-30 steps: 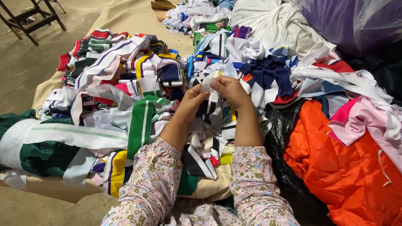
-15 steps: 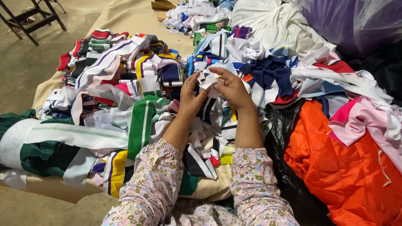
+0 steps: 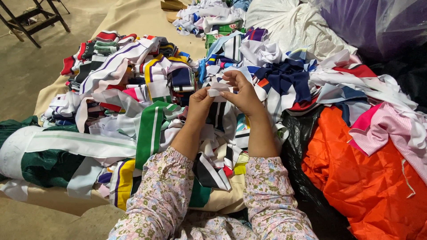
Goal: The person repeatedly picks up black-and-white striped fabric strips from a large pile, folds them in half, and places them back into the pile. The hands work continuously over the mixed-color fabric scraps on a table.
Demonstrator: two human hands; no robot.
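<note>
White strip (image 3: 218, 90): pinched between left hand (image 3: 199, 105) and right hand (image 3: 242, 92), held above scrap pile (image 3: 147, 102); both hands lower than a second ago. Orange bag (image 3: 356, 169) at 4 o'clock.

Pink floral long sleeves, gathered cuffs, bare hands (image 3: 222, 100).
</note>
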